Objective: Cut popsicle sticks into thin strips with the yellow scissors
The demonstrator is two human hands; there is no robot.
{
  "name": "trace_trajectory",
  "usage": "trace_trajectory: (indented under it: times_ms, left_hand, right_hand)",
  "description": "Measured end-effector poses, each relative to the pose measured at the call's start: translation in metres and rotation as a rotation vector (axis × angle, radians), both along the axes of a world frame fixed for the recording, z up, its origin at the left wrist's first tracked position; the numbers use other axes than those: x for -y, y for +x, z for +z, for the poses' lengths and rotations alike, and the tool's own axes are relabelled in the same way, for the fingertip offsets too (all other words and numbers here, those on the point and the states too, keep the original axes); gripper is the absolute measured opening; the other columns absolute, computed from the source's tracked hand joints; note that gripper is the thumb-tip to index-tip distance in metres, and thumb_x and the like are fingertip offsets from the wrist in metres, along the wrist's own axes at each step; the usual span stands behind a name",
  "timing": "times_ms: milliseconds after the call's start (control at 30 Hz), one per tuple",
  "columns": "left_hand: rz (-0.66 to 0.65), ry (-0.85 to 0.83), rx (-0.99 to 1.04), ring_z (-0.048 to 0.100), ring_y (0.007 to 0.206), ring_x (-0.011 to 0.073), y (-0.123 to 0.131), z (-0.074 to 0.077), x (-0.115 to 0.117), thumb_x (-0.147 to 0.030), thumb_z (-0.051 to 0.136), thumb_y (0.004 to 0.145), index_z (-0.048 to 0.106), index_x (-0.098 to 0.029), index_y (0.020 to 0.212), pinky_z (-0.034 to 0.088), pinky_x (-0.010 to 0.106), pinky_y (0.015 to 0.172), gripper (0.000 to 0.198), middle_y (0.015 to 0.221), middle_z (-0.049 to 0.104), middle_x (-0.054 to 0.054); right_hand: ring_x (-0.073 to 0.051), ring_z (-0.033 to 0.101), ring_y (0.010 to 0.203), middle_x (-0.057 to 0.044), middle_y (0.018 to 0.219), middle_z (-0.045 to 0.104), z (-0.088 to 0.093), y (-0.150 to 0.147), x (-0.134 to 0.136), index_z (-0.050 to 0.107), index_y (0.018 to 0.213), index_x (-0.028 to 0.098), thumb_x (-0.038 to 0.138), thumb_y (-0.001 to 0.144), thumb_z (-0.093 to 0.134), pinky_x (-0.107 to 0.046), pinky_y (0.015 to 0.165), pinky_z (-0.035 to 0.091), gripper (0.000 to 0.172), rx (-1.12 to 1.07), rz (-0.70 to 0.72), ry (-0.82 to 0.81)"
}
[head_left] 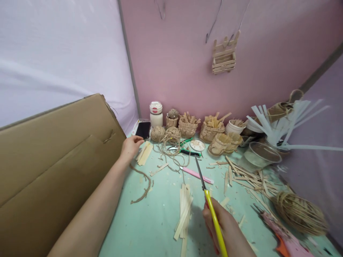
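Note:
My right hand [223, 223] grips a pair of scissors [211, 207] by its yellow handle, with the dark blades pointing away over the table and looking closed. Under the blades lies a pink craft knife [197, 175]. My left hand [131, 147] is over the table's left side, fingertips drawn together beside a stack of pale wooden strips [145, 153]. Whatever may be between those fingertips is too small to make out. Just beyond them is a black phone [143, 130]. A second bundle of wooden strips [183, 210] lies in front of me, left of the scissors.
A big cardboard sheet [61, 150] stands at left. Loose twine [174, 146], pliers [190, 152] and stick-filled baskets [189, 126] line the back. At right are a plastic cup [258, 157], scattered sticks [243, 175], a twine ball [300, 213] and a pink glue gun [281, 232].

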State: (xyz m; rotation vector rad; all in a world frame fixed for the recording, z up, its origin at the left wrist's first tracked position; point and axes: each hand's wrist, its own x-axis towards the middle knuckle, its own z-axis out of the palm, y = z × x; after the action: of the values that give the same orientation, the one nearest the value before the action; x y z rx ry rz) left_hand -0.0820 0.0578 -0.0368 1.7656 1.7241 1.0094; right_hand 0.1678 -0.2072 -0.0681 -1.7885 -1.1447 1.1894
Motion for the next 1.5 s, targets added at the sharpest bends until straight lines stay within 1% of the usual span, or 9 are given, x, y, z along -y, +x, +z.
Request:
trace_trajectory:
  times_ms: [100, 267, 433, 567, 667, 800, 933, 1333, 1500]
  left_hand:
    - [0.012, 0.030, -0.029, 0.062, 0.092, 0.0230, 0.000, 0.005, 0.002, -0.029, 0.059, 0.072, 0.069, -0.019, 0.086, 0.044, 0.032, 0.082, 0.020, 0.096, 0.071, 0.009]
    - [-0.071, 0.052, -0.098, 0.062, 0.083, 0.0199, 0.018, 0.029, 0.018, -0.033, 0.056, 0.075, 0.070, -0.020, 0.084, 0.043, 0.028, 0.075, 0.021, 0.088, 0.071, 0.005]
    - [-0.420, -0.047, -0.254, 0.058, 0.070, 0.0169, 0.065, 0.045, 0.065, -0.042, 0.056, 0.075, 0.065, -0.018, 0.068, 0.038, 0.026, 0.063, 0.027, 0.075, 0.068, 0.003]
    - [-0.787, -0.209, -0.411, 0.055, 0.065, 0.0163, 0.087, 0.034, 0.098, -0.042, 0.056, 0.075, 0.064, -0.019, 0.067, 0.033, 0.026, 0.057, 0.026, 0.069, 0.064, 0.002]
    - [-0.905, -0.288, -0.535, 0.056, 0.073, 0.0199, 0.094, 0.019, 0.108, -0.039, 0.056, 0.073, 0.064, -0.021, 0.077, 0.033, 0.027, 0.058, 0.020, 0.077, 0.065, 0.004]
    - [-0.942, -0.308, -0.590, 0.056, 0.088, 0.0240, 0.098, 0.008, 0.111, -0.039, 0.064, 0.066, 0.057, -0.022, 0.104, 0.037, 0.028, 0.066, 0.043, 0.095, 0.062, 0.006]
    - [-0.964, -0.323, -0.600, 0.055, 0.091, 0.0239, 0.102, 0.003, 0.113, -0.046, 0.067, 0.062, 0.053, -0.022, 0.107, 0.038, 0.028, 0.067, 0.053, 0.103, 0.055, 0.006]
    - [-0.959, -0.273, -0.615, 0.053, 0.087, 0.0201, 0.106, -0.002, 0.117, -0.034, 0.068, 0.062, 0.051, -0.021, 0.096, 0.037, 0.027, 0.066, 0.041, 0.098, 0.052, 0.003]
    - [-0.943, -0.336, -0.394, 0.052, 0.076, 0.0154, 0.106, 0.000, 0.109, -0.031, 0.064, 0.065, 0.050, -0.021, 0.084, 0.034, 0.024, 0.059, 0.025, 0.083, 0.055, -0.001]
  right_hand:
    - [-0.011, 0.038, 0.043, 0.006, 0.048, 0.039, 0.001, 0.001, 0.000, 0.043, 0.071, 0.023, 0.057, 0.086, 0.044, -0.022, 0.042, 0.031, 0.037, -0.023, -0.004, 0.021]
    - [-0.009, 0.033, 0.039, 0.008, 0.051, 0.038, 0.006, 0.001, 0.000, 0.041, 0.074, 0.023, 0.064, 0.085, 0.040, -0.020, 0.037, 0.028, 0.043, -0.107, -0.025, 0.107]
    - [-0.008, 0.030, 0.035, 0.008, 0.050, 0.033, 0.015, -0.003, -0.003, 0.037, 0.071, 0.024, 0.070, 0.081, 0.037, -0.021, 0.032, 0.028, 0.047, -0.198, -0.232, 0.249]
    - [-0.009, 0.033, 0.036, 0.007, 0.051, 0.036, 0.021, -0.003, -0.005, 0.038, 0.072, 0.024, 0.069, 0.081, 0.037, -0.021, 0.032, 0.031, 0.046, -0.141, -0.263, 0.271]
    - [-0.008, 0.030, 0.034, 0.008, 0.049, 0.034, 0.019, -0.003, -0.004, 0.038, 0.071, 0.024, 0.071, 0.079, 0.040, -0.021, 0.031, 0.030, 0.048, -0.215, -0.259, 0.282]
    - [-0.006, 0.029, 0.034, 0.009, 0.050, 0.035, 0.013, -0.004, -0.003, 0.040, 0.073, 0.023, 0.074, 0.075, 0.047, -0.019, 0.031, 0.026, 0.052, -0.335, -0.251, 0.304]
    - [-0.006, 0.030, 0.034, 0.009, 0.048, 0.035, 0.010, -0.005, -0.002, 0.041, 0.071, 0.022, 0.075, 0.074, 0.047, -0.019, 0.032, 0.026, 0.053, -0.334, -0.250, 0.308]
    - [-0.005, 0.031, 0.033, 0.009, 0.047, 0.036, 0.003, -0.004, -0.002, 0.044, 0.070, 0.021, 0.069, 0.077, 0.052, -0.016, 0.031, 0.027, 0.048, -0.402, -0.246, 0.325]
    - [-0.006, 0.032, 0.033, 0.010, 0.045, 0.035, 0.000, -0.002, -0.002, 0.044, 0.070, 0.021, 0.066, 0.079, 0.051, -0.016, 0.030, 0.028, 0.046, -0.371, -0.236, 0.322]
